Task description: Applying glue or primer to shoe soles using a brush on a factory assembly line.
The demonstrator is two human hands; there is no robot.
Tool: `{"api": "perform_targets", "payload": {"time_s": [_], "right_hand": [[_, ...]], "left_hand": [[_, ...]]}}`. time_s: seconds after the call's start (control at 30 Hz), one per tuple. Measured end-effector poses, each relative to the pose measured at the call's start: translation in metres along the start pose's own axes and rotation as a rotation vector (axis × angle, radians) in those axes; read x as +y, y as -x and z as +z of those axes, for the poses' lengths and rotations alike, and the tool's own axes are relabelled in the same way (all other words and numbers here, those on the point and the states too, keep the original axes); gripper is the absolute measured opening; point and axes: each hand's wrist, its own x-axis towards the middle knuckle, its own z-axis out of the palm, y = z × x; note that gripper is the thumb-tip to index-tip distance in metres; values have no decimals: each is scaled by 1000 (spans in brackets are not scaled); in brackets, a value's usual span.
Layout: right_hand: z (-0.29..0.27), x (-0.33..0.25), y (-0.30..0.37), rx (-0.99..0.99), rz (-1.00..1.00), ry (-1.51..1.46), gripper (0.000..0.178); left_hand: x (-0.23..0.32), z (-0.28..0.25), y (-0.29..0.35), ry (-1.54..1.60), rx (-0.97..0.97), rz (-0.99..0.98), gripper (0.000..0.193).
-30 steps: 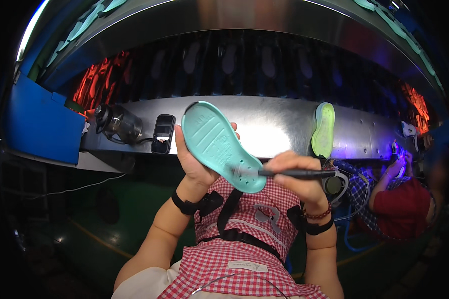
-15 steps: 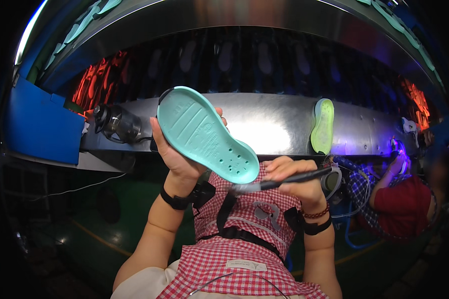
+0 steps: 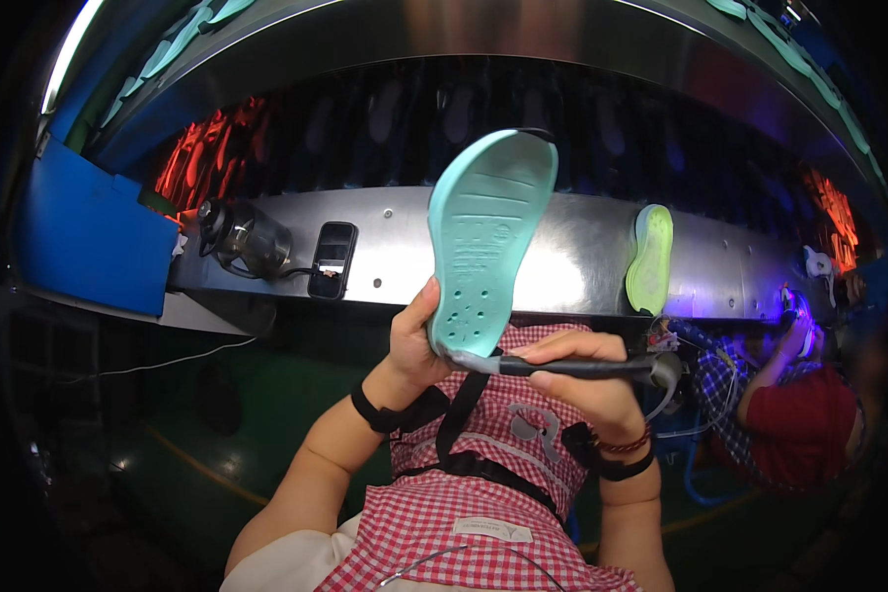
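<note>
A turquoise shoe sole (image 3: 483,227) stands raised on end in front of me, its inner face toward me and a black patch at its far tip. My left hand (image 3: 419,340) is closed around the left side of its near, holed end. In my right hand (image 3: 582,375) is a slim black-handled brush (image 3: 562,367), gripped between thumb and fingers. The brush's greyish tip lies against the sole's near end, at its lower rim. A pale hose (image 3: 669,380) seems to run from the handle's right end.
A metal bench (image 3: 572,237) crosses ahead, carrying a yellow-green sole (image 3: 649,259), a black compartmented holder (image 3: 333,259) and a clear jug with black fittings (image 3: 245,242). Behind it hang dark reflective strips (image 3: 385,113). At right, a co-worker in red (image 3: 804,429) works under violet light.
The sole has swung from a leftward slant to nearly upright, and my left hand has shifted to its near end. The brush tip has come against that end's rim. The black holder is uncovered.
</note>
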Motion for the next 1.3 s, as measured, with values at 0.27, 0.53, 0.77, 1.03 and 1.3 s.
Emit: {"api": "perform_targets", "payload": {"time_s": [0.27,0.53,0.77,1.03,1.3], "right_hand": [[-16,-27,-11,-362,-25,218,22],[-29,-35,-17,-582,-61,351,17],[-40,-25,-11,-473,-123,342,19],[-34,-15,0,-168,-162,402,18],[-12,-28,7,-76,-345,349,23]], "left_hand": [[31,18,-5,-228,-46,-308,46],[38,35,-7,-599,-75,-589,53],[52,18,-4,-650,-141,-652,54],[71,16,10,-610,-15,-498,58],[40,-17,-2,-115,-55,-121,60]]}}
